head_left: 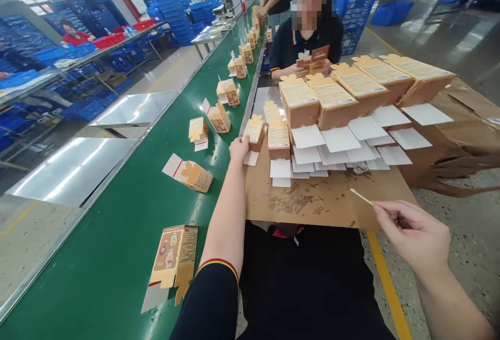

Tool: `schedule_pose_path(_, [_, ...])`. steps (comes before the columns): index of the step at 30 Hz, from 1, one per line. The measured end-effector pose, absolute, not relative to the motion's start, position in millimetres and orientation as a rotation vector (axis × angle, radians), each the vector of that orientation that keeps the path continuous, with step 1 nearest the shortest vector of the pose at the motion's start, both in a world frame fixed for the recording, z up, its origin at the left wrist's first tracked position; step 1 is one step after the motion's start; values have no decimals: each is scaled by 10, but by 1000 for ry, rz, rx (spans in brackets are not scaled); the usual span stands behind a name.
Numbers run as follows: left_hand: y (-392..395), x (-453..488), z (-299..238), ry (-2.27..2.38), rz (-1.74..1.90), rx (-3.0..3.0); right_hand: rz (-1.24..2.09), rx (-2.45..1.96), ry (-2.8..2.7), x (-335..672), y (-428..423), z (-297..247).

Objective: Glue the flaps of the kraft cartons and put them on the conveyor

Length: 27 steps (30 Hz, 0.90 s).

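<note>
Left hand (239, 148) is touching printed carton (256, 135) on cardboard sheet (260, 202), finger closure unclear | right hand (414, 233) is pinching thin stick (361, 196) | light pressure probably suiting carton walls

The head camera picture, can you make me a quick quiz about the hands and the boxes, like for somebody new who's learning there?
1. Pick one: what does the right hand hold?
A) a roll of tape
B) a thin pale stick
C) a pair of scissors

2. True or false: the left hand touches a small box.

3. Fill in the colour: the long belt with a row of boxes on it is ____.

Key: 1. B; 2. True; 3. green
</note>
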<state>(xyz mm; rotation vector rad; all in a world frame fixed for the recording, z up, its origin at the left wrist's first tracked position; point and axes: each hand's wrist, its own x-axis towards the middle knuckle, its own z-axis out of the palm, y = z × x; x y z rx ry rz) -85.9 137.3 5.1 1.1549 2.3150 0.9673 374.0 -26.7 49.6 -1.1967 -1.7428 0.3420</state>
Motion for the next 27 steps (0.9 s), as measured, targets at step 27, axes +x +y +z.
schedule_pose_path(27, [-707,-182,-40,1460,1648,799,311,-1271,-1970,3791,413,305])
